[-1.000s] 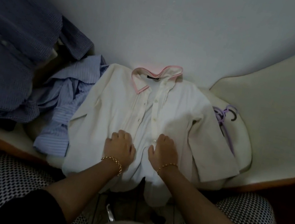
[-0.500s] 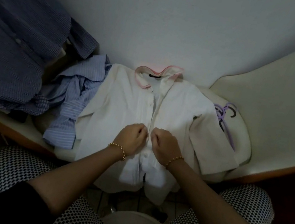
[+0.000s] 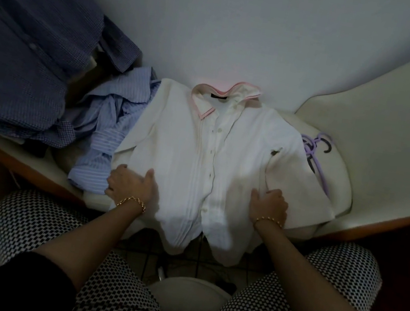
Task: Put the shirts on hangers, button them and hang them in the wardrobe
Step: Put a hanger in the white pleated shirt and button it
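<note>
- While the white shirt (image 3: 180, 151) lies front up on the cream padded bench (image 3: 389, 160), both hands sit low on its body, one at each side
- Left hand (image 3: 132, 186) is at the shirt's left edge, thumb laid on top, fingers curled round the cloth: it grips the side
- Right hand (image 3: 269, 205) is over at the right side, just where the sleeve meets the body, fingers curled into the fabric and pinching it there
- Gold bracelets show on both wrists
- Down the middle the two fronts meet along the placket, with small buttons showing, while the pink-edged collar (image 3: 225, 98) spreads open at the far end, touching the pale wall (image 3: 222, 21)
- The hem hangs over the near edge of the bench, between knees in black-and-white patterned trousers (image 3: 29, 228)
- Left of the white shirt, and touching it, a light blue striped shirt (image 3: 109, 133) lies crumpled
- Further left, a dark blue checked shirt (image 3: 26, 41) is spread in a heap
- On the right, purple hangers (image 3: 314, 152) peek out from behind the white sleeve
</note>
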